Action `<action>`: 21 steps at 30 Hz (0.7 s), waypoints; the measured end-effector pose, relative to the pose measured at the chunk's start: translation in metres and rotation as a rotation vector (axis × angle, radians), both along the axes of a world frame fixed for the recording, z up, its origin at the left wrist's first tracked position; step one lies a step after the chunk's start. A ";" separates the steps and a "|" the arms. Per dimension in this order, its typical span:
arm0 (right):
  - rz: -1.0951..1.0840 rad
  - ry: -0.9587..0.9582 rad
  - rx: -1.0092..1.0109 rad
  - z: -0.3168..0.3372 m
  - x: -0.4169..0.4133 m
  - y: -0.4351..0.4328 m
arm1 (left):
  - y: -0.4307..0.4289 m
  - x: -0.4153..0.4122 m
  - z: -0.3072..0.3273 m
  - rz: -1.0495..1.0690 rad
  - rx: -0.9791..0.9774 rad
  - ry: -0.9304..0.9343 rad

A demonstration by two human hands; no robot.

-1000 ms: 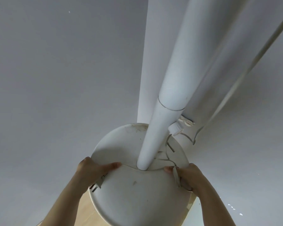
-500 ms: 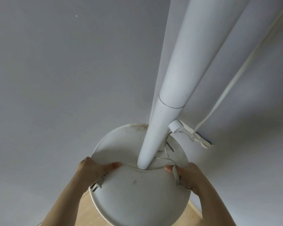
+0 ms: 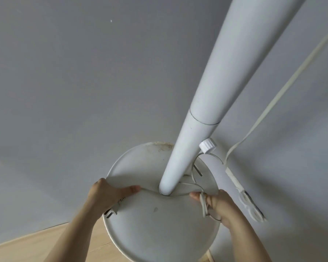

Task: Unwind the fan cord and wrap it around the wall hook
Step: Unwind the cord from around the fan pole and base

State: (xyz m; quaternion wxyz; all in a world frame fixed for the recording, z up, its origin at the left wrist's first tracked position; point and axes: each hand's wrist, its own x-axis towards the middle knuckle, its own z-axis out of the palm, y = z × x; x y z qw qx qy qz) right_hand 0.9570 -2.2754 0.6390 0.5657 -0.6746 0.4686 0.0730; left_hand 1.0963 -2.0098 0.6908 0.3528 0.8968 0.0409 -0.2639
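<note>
White cord (image 3: 186,195) loops round the pole's (image 3: 189,146) foot; our left hand (image 3: 110,195) pinches it at nine o'clock, our right hand (image 3: 219,204) grips coils at three.

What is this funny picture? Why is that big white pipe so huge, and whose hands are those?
The picture comes from a camera worn on a person's head, looking down, so near things look stretched and huge. The big white pipe is the pole of a standing fan. It rises from a round white base that sits on a wooden floor beside a grey wall.

The two bare hands belong to the person. The left hand grips the rim of the base, and the fan's plug pokes out from under it. The right hand holds loops of the thin white fan cord. The cord runs around the foot of the pole from one hand to the other.

On the right, a flat white cable runs down the wall.
</note>
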 end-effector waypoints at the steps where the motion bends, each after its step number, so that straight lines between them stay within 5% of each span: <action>1: 0.058 -0.006 -0.004 0.004 0.001 -0.017 | -0.011 -0.010 -0.001 0.050 -0.007 -0.008; 21: 0.432 0.052 -0.020 0.000 0.007 -0.078 | -0.040 -0.112 -0.011 0.498 -0.146 0.044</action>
